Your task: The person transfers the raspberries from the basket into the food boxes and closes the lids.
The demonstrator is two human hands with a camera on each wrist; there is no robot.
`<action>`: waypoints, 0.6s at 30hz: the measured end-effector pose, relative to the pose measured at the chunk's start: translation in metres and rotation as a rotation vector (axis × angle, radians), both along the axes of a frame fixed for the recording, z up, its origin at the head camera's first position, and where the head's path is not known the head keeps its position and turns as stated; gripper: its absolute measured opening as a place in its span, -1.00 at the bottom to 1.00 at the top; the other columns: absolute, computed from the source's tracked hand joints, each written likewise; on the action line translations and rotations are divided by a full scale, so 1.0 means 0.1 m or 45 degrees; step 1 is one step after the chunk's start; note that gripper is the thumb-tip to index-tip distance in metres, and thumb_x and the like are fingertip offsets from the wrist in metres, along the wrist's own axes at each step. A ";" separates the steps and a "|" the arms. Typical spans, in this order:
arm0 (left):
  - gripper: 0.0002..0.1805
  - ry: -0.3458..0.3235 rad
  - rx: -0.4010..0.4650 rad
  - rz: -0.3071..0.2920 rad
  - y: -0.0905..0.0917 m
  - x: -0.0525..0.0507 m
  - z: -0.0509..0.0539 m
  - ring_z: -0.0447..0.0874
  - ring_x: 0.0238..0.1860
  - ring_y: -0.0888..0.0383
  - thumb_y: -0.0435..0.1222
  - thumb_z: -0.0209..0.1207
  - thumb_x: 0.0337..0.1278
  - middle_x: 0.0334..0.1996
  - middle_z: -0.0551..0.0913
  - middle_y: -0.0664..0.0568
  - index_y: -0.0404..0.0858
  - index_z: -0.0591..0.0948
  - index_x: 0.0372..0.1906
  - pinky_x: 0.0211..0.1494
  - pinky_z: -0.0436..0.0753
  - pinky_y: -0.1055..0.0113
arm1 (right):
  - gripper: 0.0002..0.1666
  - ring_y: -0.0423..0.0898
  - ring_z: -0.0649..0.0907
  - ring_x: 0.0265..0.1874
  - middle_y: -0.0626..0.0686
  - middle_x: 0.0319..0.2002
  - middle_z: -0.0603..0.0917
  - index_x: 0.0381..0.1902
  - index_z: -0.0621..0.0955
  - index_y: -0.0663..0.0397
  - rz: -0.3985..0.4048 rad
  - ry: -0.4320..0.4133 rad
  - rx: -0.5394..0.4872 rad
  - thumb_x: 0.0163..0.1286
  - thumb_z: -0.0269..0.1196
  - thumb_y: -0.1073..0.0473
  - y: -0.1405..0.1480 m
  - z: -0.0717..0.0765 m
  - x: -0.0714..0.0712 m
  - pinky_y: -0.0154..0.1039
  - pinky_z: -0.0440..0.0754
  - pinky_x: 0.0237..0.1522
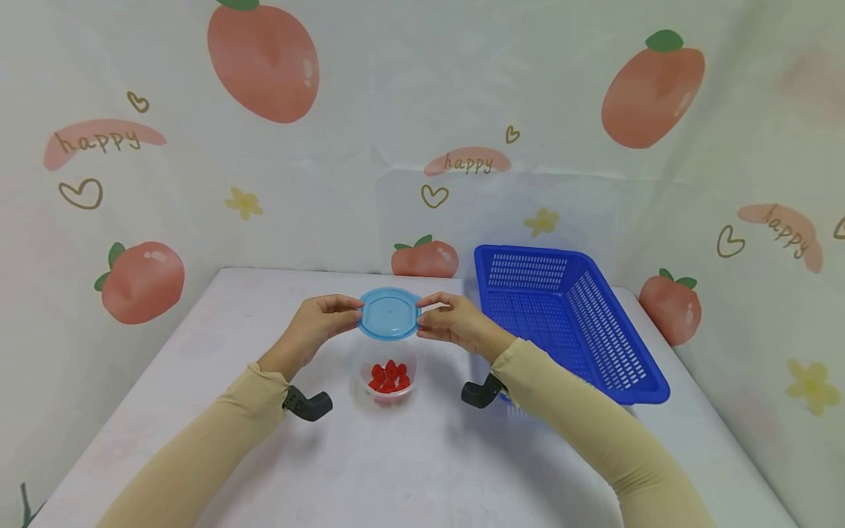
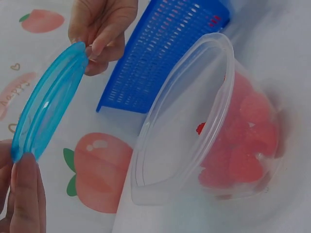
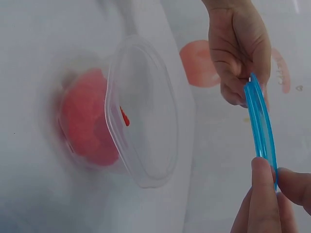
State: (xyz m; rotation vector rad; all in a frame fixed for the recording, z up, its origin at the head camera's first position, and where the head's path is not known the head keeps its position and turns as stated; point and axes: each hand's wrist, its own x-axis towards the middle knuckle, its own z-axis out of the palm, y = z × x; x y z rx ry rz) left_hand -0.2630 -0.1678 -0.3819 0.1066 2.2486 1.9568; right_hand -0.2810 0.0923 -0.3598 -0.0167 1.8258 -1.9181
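Observation:
A round, translucent blue lid is held up between my two hands. My left hand pinches its left edge between thumb and fingers, and my right hand pinches the edge opposite. Below the lid, apart from it, a clear plastic bowl stands uncovered on the table. Several red raspberry-like pieces lie in its bottom. From both wrist views the lid appears nearly edge-on, beyond the bowl's rim.
A blue perforated plastic basket sits at the back right of the white table, beside my right forearm. Behind the table hangs a white cloth printed with peaches. A black wrist camera juts inward from my left cuff.

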 end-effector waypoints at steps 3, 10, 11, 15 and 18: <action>-0.61 0.009 -0.008 0.000 -0.01 0.01 0.00 0.71 -0.15 0.22 -0.33 0.23 0.23 -0.13 0.64 -0.03 -0.44 0.54 0.11 0.12 0.62 0.21 | -0.52 -0.09 0.74 -0.36 0.11 -0.28 0.61 0.19 0.41 0.21 0.006 0.016 -0.014 0.32 0.17 0.48 0.00 -0.01 0.01 -0.23 0.74 -0.22; -0.55 -0.020 0.013 -0.006 -0.02 0.06 0.01 0.72 -0.24 0.25 -0.36 0.25 0.19 -0.27 0.67 0.07 -0.47 0.49 0.15 0.08 0.64 0.21 | -0.34 -0.05 0.75 -0.36 0.10 -0.33 0.64 0.31 0.32 0.00 0.022 0.049 -0.014 0.31 0.20 0.46 0.02 -0.02 0.08 -0.21 0.74 -0.24; -0.54 -0.022 0.016 -0.011 -0.02 0.06 0.01 0.72 -0.25 0.25 -0.37 0.25 0.19 -0.28 0.67 0.07 -0.47 0.49 0.15 0.07 0.65 0.22 | -0.32 -0.05 0.75 -0.36 0.10 -0.33 0.64 0.33 0.30 -0.01 0.024 0.050 -0.014 0.31 0.20 0.47 0.02 -0.03 0.10 -0.21 0.74 -0.24; -0.52 -0.040 0.023 -0.023 -0.03 0.07 0.00 0.73 -0.26 0.24 -0.38 0.27 0.17 -0.32 0.69 0.08 -0.45 0.47 0.18 0.06 0.66 0.21 | -0.29 -0.07 0.74 -0.38 0.10 -0.33 0.64 0.34 0.29 0.00 0.019 0.050 0.008 0.29 0.20 0.48 0.02 -0.06 0.14 -0.15 0.73 -0.17; -0.49 -0.051 0.023 -0.031 -0.03 0.08 -0.01 0.73 -0.29 0.24 -0.39 0.27 0.16 -0.36 0.69 0.08 -0.44 0.45 0.21 0.03 0.68 0.23 | -0.30 -0.04 0.75 -0.36 0.10 -0.32 0.65 0.33 0.31 0.01 0.000 0.043 0.033 0.29 0.22 0.47 0.02 -0.09 0.19 -0.13 0.72 -0.15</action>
